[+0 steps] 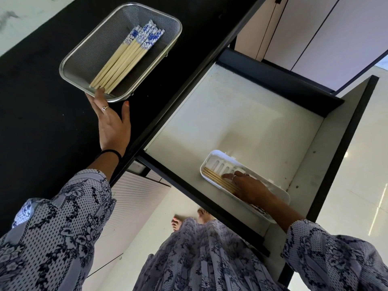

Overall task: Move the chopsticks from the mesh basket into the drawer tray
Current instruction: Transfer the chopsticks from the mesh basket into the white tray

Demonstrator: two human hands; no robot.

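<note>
Chopsticks (pixel 126 59) lie bundled in the mesh basket (pixel 88 51) on the black table (pixel 42 114), plain tips nearest your left hand (pixel 112 122). They will be light, stiff and smooth, so they are likely to roll and fan out; take them together near the middle of the bare wood, not by the patterned ends. I count about eight in the basket, though the overlap makes that uncertain.

Your left grip is spread, fingertips at the near rim of the basket just below the tips, holding nothing. Your right hand (pixel 249 187) lies in the white tray (pixel 218 159) in the open drawer (pixel 241 114), its fingers resting flat on some four tray chopsticks (pixel 218 179) whose far ends reach out beyond the fingertips. One basket, one tray, one drawer.
</note>
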